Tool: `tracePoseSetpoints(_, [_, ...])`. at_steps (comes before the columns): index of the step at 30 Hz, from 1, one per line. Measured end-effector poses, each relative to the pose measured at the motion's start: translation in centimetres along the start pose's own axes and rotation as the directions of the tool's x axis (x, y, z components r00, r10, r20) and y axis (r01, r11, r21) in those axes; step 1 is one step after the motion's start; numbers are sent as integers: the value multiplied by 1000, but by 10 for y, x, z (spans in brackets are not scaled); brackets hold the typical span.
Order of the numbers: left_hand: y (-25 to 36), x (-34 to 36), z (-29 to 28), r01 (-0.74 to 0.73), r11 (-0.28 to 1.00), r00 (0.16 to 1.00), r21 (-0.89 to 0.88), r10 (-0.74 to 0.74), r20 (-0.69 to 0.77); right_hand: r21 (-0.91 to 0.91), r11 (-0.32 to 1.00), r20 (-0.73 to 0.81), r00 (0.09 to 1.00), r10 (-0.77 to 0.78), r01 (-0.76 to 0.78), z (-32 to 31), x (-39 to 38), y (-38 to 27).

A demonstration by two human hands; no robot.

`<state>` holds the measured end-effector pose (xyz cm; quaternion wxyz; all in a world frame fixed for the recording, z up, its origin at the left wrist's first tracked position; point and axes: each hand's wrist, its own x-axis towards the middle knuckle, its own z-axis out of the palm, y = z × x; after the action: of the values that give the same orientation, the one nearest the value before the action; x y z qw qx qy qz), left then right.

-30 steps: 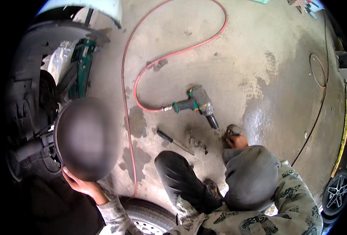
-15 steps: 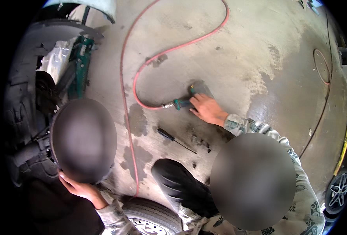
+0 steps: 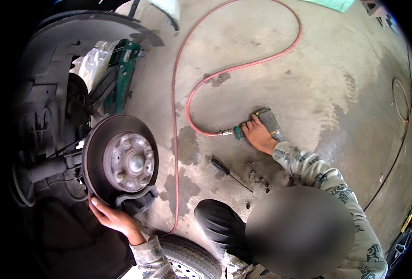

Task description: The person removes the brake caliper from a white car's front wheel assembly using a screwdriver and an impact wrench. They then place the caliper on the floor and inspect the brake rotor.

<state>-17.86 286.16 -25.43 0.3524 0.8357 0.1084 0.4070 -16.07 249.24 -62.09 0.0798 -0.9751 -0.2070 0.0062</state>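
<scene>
A brake disc (image 3: pixel 94 156) with a studded hub (image 3: pixel 134 160) stands upright on the car's axle assembly at the left. Against the disc's lower edge rests my left hand (image 3: pixel 115 220), its fingers stretched out along the rim beside the brake caliper (image 3: pixel 138 199). On the concrete floor to the right, my right hand (image 3: pixel 258 135) is closed round the handle of an air impact wrench (image 3: pixel 268 121). The fingers partly cover the tool. A red air hose (image 3: pixel 196 124) joins the handle through a metal coupling (image 3: pixel 226 132).
A black-handled screwdriver (image 3: pixel 231 174) and several small dark nuts (image 3: pixel 261 181) lie on the floor before my knee (image 3: pixel 215 216). A wheel (image 3: pixel 189 258) lies at the bottom. A green jack (image 3: pixel 122 76) stands behind the disc. Another dark hose (image 3: pixel 387 172) runs along the right.
The whole view has shifted, so the scene sits farther right. The impact wrench is turned, its body now showing beyond my right hand. My left hand stays at the disc's lower edge.
</scene>
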Motion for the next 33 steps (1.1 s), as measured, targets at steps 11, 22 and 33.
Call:
tracePoseSetpoints(11, [-1,5,3,-5,989,996,-145,18,89,272,962,-148,987,61,-19,-63,-44,-18])
tracePoseSetpoints(22, [3,0,7,13,983,997,-181,2,83,468,747,363,873,325,-473,38,-321,-3])
tracePoseSetpoints(33, [2,1,-3,3,985,996,-175,12,86,434,796,90,899,428,-422,9,-289,-26])
